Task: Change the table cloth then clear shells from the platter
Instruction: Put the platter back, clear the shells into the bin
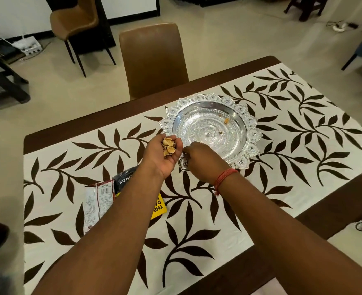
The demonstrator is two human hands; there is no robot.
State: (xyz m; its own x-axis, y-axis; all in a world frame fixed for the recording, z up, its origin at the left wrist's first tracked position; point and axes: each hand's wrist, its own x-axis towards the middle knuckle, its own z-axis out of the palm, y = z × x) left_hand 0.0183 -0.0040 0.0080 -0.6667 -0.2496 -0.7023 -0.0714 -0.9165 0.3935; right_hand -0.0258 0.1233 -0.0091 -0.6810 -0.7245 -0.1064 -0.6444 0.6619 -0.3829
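The dark wooden table [335, 216] is covered by a cream table cloth [197, 209] printed with brown leaves. The silver platter [250, 120] is set near the far edge, with only a few scraps left inside. A pile of shells [169, 146] is cupped in the upturned left hand [164, 155]. The right hand [201, 160] is pinched narrow at the platter's near rim; what it grips cannot be told.
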